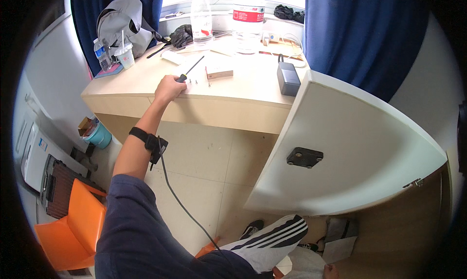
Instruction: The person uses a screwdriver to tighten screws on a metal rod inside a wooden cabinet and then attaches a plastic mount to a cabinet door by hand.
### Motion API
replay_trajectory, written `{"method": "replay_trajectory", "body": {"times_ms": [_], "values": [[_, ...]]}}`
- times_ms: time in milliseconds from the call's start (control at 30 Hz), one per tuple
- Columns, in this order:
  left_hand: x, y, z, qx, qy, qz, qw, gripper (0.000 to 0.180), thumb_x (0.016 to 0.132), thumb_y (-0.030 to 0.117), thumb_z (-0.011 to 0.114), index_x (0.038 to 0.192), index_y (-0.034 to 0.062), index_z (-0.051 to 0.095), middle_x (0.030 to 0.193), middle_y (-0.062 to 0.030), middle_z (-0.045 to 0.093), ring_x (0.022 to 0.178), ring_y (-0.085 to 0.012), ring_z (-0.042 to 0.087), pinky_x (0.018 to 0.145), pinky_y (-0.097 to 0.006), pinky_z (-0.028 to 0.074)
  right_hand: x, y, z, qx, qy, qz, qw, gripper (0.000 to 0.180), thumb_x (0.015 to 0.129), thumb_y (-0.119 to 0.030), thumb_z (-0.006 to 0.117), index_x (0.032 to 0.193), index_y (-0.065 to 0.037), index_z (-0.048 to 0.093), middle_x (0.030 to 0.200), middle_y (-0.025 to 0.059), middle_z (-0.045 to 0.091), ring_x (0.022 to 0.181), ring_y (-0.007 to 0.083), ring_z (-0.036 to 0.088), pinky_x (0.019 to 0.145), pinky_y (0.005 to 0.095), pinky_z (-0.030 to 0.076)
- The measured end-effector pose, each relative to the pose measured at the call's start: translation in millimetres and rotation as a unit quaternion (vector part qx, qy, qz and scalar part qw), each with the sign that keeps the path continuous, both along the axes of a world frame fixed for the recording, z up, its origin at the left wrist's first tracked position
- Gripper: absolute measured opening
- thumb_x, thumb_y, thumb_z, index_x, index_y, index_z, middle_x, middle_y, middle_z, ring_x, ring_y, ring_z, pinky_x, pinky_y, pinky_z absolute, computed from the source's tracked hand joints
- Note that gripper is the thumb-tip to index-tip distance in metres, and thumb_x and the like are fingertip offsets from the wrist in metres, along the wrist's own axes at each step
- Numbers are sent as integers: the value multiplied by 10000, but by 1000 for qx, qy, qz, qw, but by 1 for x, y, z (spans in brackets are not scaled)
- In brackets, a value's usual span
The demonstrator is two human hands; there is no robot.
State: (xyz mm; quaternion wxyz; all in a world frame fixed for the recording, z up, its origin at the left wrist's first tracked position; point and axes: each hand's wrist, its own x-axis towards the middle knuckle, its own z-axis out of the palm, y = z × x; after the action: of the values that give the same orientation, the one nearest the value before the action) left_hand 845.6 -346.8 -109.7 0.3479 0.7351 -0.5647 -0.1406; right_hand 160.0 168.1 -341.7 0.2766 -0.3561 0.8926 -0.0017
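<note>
My left hand point(169, 88) rests at the front edge of the pale wooden desk point(121, 87), closed around the handle of a screwdriver point(182, 78). The handle is black and yellow, and its thin shaft points away to the right. Small screw-like pieces point(196, 82) lie just right of the hand. Beyond them is a small pale box point(219, 73). Only a bit of my right hand point(331, 271) shows at the lower edge, by my light trousers; its fingers are mostly cut off. A black device is strapped on my left forearm, trailing a cable.
A white door panel point(350, 148) with a black fitting point(305, 158) stands at the right. On the desk are a black box-shaped device point(289, 78), large bottles point(248, 26), a cup point(125, 56) and a grey backpack point(126, 26). An orange chair point(80, 225) sits lower left.
</note>
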Motion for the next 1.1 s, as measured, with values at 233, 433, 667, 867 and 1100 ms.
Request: {"method": "replay_trajectory", "body": {"times_ms": [233,433,667,867,1100], "values": [[4,37,-4,-173,217,30,960,281,837,320,658,891,45,665,636,0,558,472,-86,500,444,-226,400,-3,17,-18,29,16,-16,999,535,910,-425,430,1232,-5,509,1215,211,554,1165,388,487,1002,446,362],[-39,149,8,-252,524,-30,813,295,946,457,440,897,176,513,655,54,415,493,-40,378,442,-206,358,22,-17,30,110,2,-94,989,545,875,-466,488,1315,-143,481,1311,98,523,1207,291,484,1011,399,367],[-133,259,-21,-9,540,-596,594,517,699,216,804,1098,84,503,994,-60,625,740,-121,573,724,-261,464,77,-75,133,-273,-307,14,912,424,943,-294,524,1290,-54,478,1196,151,579,1096,219,564,921,333,446],[-351,328,-65,262,129,-741,605,407,871,205,604,1221,33,487,936,-126,623,884,-195,615,797,-302,466,183,-50,207,-591,-501,38,631,408,1014,-273,315,1306,4,384,1246,137,498,1125,180,496,866,294,439],[-432,409,-41,390,171,-769,476,430,944,333,516,1223,12,451,787,-101,595,633,-159,518,635,-301,448,163,8,226,-785,-431,-308,322,301,1001,-361,342,874,-99,421,621,-5,323,491,92,242,442,246,226]]}}
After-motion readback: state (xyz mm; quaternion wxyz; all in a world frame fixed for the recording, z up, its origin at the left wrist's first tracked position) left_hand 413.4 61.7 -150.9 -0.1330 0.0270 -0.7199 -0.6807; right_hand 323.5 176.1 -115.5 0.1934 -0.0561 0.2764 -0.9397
